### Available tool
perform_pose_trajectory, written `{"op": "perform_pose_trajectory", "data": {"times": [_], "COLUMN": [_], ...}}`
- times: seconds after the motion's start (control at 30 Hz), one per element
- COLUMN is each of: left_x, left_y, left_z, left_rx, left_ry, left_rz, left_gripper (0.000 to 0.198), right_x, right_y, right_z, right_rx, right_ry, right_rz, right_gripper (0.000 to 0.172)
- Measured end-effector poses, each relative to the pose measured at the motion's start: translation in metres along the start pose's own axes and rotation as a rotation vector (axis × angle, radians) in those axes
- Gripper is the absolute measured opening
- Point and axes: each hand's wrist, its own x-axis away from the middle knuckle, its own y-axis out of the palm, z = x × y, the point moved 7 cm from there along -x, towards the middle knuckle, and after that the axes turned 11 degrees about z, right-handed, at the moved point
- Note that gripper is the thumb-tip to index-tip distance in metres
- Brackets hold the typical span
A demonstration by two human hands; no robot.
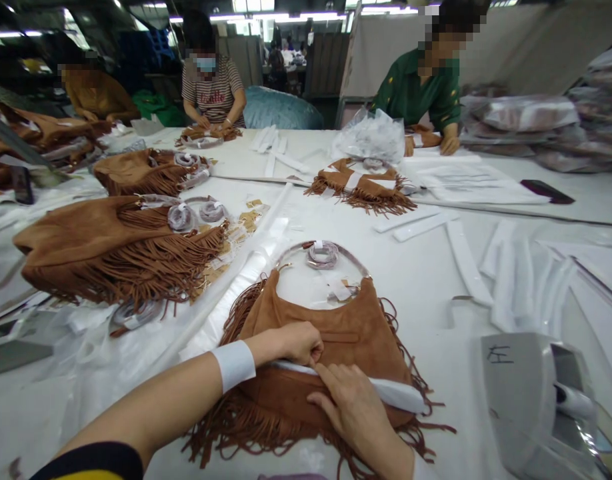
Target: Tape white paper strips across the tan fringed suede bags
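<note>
A brown suede fringed handbag [346,327] lies flat on the white table in front of me, its wrapped handle [353,257] arched away from me. Across the bag's lower part runs a white strip [399,395], with its left end under my arm. My left hand [299,343] is closed above the strip, fingers curled and fingertips at its edge; the pinch itself is partly hidden. Just nearer to me, my right hand [353,403] rests on the bag and strip with fingers stretched and thumb apart. A pale band [235,365] circles my left wrist.
More fringed bags [111,250] lie at the left, beside scattered tags [246,220]. A grey tape dispenser [526,400] stands at the right, near loose white strips [526,273]. Three people work across the table, one by another bag [361,183] and plastic wrapping [369,137].
</note>
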Motion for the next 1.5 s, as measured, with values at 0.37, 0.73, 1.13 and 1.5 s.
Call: {"op": "perform_pose_trajectory", "data": {"times": [0.37,0.73,1.13,1.5], "left_x": [0.014,0.044,0.048,0.07], "left_y": [-0.008,-0.009,-0.008,0.018], "left_z": [0.004,0.003,0.019,0.045], "left_rx": [0.034,0.52,0.327,-0.394], "left_ry": [-0.082,-0.268,-0.11,-0.108], "left_rz": [0.019,-0.248,-0.416,0.199], "left_gripper": [0.031,0.043,0.065,0.037], "right_x": [0.004,-0.001,-0.003,0.015], "right_y": [0.006,-0.022,-0.014,0.007], "right_z": [0.0,0.009,0.01,0.003], "right_rx": [-0.005,-0.114,-0.066,0.223], "right_ry": [-0.067,0.146,0.154,-0.038], "right_rz": [0.039,-0.234,-0.389,0.122], "right_gripper": [0.012,0.02,0.028,0.053]}}
